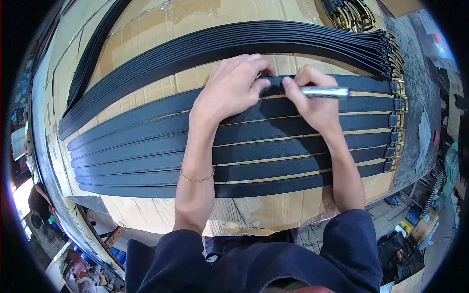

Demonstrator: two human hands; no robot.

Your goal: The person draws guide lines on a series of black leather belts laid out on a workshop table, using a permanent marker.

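Several black belts [266, 128] lie side by side across the cardboard, their gold-toned buckles [401, 105] in a column on the right. My left hand [233, 88] is at the far belt [359, 84] of this row, thumb and fingers closed about its upper edge. Close beside it on the right, my right hand [315, 95] holds a silver marker pen [325, 92] with its barrel pointing right. My right thumb rests at the same belt. The marker's tip is hidden by my hand.
Beyond the row, a bundle of black belts [234, 41] stands on edge, buckles to the right. Another dark strap bundle [93, 56] runs along the left. More buckles [349, 14] sit at the top. Cardboard [146, 210] covers the table; boxes and clutter [410, 229] lie on the floor at right.
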